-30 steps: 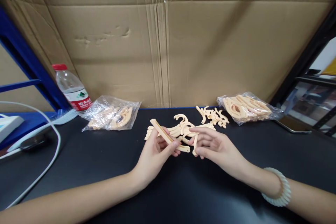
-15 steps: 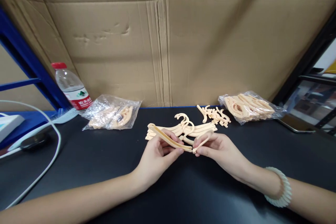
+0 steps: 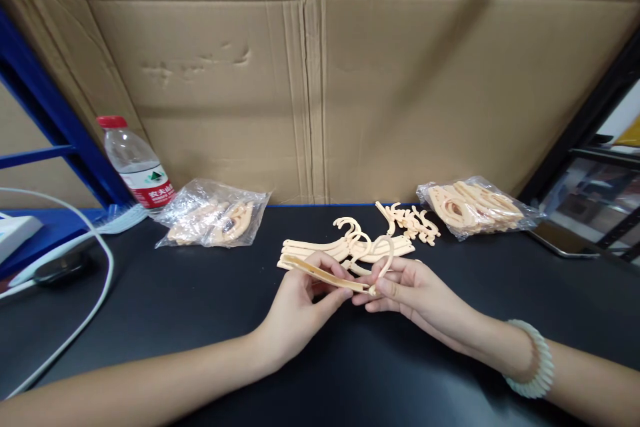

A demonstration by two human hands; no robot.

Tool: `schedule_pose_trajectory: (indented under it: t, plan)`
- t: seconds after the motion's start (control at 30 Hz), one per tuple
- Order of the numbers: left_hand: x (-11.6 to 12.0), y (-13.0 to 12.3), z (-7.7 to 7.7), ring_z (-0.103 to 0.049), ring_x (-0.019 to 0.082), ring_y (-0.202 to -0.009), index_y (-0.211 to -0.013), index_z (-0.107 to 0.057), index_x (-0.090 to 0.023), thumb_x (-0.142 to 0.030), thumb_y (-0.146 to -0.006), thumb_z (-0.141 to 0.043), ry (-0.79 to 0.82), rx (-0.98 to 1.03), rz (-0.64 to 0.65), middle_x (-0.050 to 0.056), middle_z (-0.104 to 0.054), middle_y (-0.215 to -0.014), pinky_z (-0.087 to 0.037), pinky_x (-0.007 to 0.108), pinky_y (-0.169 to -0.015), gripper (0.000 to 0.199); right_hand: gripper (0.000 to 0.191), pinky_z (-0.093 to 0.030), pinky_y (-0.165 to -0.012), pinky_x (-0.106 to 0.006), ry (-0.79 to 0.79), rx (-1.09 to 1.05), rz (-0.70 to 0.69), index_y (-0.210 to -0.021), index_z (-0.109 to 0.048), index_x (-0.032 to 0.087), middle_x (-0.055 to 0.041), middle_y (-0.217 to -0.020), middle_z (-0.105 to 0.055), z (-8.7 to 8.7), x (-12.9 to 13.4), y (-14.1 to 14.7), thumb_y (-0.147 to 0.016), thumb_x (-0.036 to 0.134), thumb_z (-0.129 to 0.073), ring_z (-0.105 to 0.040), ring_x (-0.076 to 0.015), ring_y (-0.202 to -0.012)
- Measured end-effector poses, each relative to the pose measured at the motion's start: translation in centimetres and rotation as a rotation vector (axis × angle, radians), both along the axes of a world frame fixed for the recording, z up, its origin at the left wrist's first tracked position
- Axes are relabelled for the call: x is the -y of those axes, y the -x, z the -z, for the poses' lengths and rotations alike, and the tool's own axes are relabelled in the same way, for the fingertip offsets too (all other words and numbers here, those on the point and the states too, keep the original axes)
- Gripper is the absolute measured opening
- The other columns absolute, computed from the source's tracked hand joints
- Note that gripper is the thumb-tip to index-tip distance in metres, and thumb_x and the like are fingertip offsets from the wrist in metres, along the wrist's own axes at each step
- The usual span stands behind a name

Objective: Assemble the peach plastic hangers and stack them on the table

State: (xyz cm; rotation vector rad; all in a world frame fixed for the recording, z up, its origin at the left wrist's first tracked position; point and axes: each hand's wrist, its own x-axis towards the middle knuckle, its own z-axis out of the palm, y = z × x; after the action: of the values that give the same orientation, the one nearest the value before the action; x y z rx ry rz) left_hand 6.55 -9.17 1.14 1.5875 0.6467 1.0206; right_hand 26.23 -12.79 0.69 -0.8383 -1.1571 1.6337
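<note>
My left hand (image 3: 305, 300) is closed on a long beige hanger arm (image 3: 325, 275), thumb in front and fingers behind it. Between the thumb and fingers of my right hand (image 3: 420, 293) is a curved beige hanger hook (image 3: 389, 257), its loop pointing up. The hook's lower end meets the right end of the arm; whether they are joined I cannot tell. Just behind my hands lie several beige hangers (image 3: 310, 250) with hooks, partly hidden by my fingers. A pile of loose hooks (image 3: 413, 221) lies beyond them to the right.
Plastic bags of beige hanger parts lie at the back left (image 3: 215, 217) and back right (image 3: 475, 207). A red-capped water bottle (image 3: 137, 167) leans at the left, near a white cable (image 3: 107, 280). A phone (image 3: 565, 240) rests at the right, before a cardboard wall (image 3: 225, 80).
The hook in my right hand has turned upright, and my right fingers have spread a little under the joint. The hanger arm in my left hand has tipped slightly flatter.
</note>
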Motion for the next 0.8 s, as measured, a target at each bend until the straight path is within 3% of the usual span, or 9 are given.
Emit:
schedule_pose_trajectory:
  t: [0.27, 0.57, 0.7, 0.8]
  plan:
    - [0.6, 0.1, -0.2, -0.065, 0.016, -0.075, -0.077, -0.056, -0.017, -0.022, -0.078, -0.07, -0.036, -0.102, -0.041, 0.0, -0.063, -0.075, -0.051, 0.028, -0.069, 0.015, 0.026, -0.056, -0.073, -0.027, -0.015, 0.076, 0.053, -0.082, -0.058, 0.015, -0.0077, -0.087, -0.073, -0.2, 0.1, 0.5, -0.079, 0.036, -0.073, -0.072, -0.0165, -0.078]
    - [0.7, 0.2, 0.0, -0.066, 0.019, -0.075, -0.077, -0.057, -0.017, -0.025, -0.076, -0.071, -0.025, -0.099, -0.02, 0.002, -0.062, -0.077, -0.052, 0.03, -0.067, 0.016, 0.033, -0.051, -0.054, -0.024, -0.171, 0.198, 0.199, -0.075, -0.054, 0.016, -0.0005, -0.063, -0.065, 0.0, 0.1, 1.5, -0.074, 0.041, -0.075, -0.063, -0.012, -0.055]
    - [0.6, 0.1, 0.1, -0.066, 0.018, -0.076, -0.08, -0.054, -0.017, -0.025, -0.075, -0.072, 0.05, -0.025, -0.004, 0.001, -0.063, -0.077, -0.053, 0.03, -0.07, 0.02, 0.031, -0.052, -0.056, -0.026, -0.176, 0.159, 0.19, -0.074, -0.054, 0.017, -0.0008, -0.066, -0.065, 0.0, 0.4, 1.7, -0.075, 0.041, -0.074, -0.063, -0.013, -0.057]
    - [0.2, 0.0, 0.3, -0.064, 0.014, -0.071, -0.08, -0.05, -0.018, -0.025, -0.074, -0.075, 0.152, 0.063, -0.006, -0.002, -0.061, -0.074, -0.053, 0.027, -0.067, 0.027, 0.027, -0.052, -0.061, -0.025, -0.217, 0.166, 0.217, -0.075, -0.058, 0.017, -0.0033, -0.078, -0.066, -0.2, 0.5, 1.7, -0.077, 0.039, -0.073, -0.062, -0.0116, -0.064]
